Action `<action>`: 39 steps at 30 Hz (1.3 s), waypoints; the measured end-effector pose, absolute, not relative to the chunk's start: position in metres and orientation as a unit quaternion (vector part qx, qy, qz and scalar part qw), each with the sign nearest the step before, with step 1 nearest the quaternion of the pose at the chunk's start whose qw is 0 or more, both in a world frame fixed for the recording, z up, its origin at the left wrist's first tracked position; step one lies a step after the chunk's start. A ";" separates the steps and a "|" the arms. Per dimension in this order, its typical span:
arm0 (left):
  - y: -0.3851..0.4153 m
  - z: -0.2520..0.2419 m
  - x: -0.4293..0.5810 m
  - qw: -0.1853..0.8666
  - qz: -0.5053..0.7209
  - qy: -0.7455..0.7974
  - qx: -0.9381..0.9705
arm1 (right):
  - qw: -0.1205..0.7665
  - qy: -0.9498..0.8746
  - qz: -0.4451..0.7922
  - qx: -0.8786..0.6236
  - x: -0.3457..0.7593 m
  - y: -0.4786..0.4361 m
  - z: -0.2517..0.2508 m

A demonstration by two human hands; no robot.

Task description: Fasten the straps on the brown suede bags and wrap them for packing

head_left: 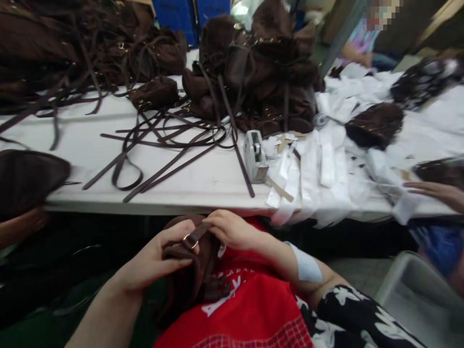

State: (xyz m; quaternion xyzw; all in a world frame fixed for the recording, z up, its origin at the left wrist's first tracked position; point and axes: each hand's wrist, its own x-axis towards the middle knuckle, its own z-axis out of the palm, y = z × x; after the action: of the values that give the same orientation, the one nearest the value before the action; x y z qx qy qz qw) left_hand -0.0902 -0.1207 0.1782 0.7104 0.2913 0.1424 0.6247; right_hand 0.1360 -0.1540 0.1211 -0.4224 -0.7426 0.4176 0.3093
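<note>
A dark brown bag (208, 251) rests in my lap, against a red apron. My left hand (159, 253) is wrapped round its upper edge, beside a gold-coloured metal ring (188, 241). A brown strap (198, 234) runs through that ring. The other end of the strap is pinched in the fingers of my right hand (230, 229). Part of the bag's lower body is dark and hard to make out.
On the white table (203, 169) lie piled brown bags (268, 72) with loose straps (126, 154). A tape dispenser (255, 157) stands near white strips (326, 159). Co-workers' hands (438, 191) show at both sides. A grey bin (409, 290) is at lower right.
</note>
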 end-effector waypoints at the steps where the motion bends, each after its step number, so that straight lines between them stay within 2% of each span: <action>1: -0.121 0.172 -0.088 0.608 0.158 0.291 0.722 | 0.270 -0.771 0.387 -0.428 0.133 -0.154 0.116; 3: -0.122 0.161 -0.081 0.593 0.164 0.297 0.730 | 0.227 -0.794 0.363 -0.431 0.128 -0.156 0.105; 8: -0.128 0.137 -0.073 0.637 0.142 0.338 0.678 | 0.218 -0.807 0.349 -0.423 0.151 -0.167 0.104; 11: -0.134 0.121 -0.078 0.636 0.170 0.400 0.638 | 0.270 -0.720 0.304 -0.562 0.198 -0.159 0.117; 14: -0.139 0.110 -0.080 0.626 0.193 0.408 0.636 | 0.289 -0.582 0.167 -0.741 0.256 -0.130 0.125; 16: -0.141 0.112 -0.077 0.623 0.188 0.389 0.652 | 0.216 -0.525 0.097 -0.818 0.289 -0.104 0.127; 18: -0.143 0.122 -0.069 0.626 0.178 0.353 0.671 | 0.136 -0.505 0.080 -0.848 0.311 -0.081 0.124; 21: -0.145 0.145 -0.056 0.644 0.166 0.269 0.697 | 0.084 -0.513 0.104 -0.848 0.322 -0.055 0.115; 27: -0.149 0.165 -0.040 0.652 0.159 0.227 0.706 | 0.034 -0.525 0.159 -0.835 0.330 -0.032 0.096; 30: -0.151 0.166 -0.035 0.649 0.142 0.223 0.714 | 0.131 -0.519 0.143 -0.832 0.349 -0.030 0.095; 34: -0.153 0.166 -0.026 0.653 0.118 0.202 0.720 | 0.388 -0.510 0.109 -0.760 0.371 -0.047 0.112; 36: -0.153 0.165 -0.022 0.658 0.117 0.194 0.718 | 0.481 -0.515 0.166 -0.690 0.367 -0.072 0.126; 39: -0.153 0.163 -0.014 0.658 0.105 0.185 0.722 | 0.562 -0.490 0.304 -0.593 0.335 -0.131 0.139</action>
State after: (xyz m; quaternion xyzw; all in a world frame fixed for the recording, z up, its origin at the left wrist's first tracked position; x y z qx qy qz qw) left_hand -0.0140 -0.1528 0.1630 0.7220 0.1849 0.1046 0.6585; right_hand 0.3348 -0.1310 0.1390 -0.5933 -0.4896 0.3043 0.5618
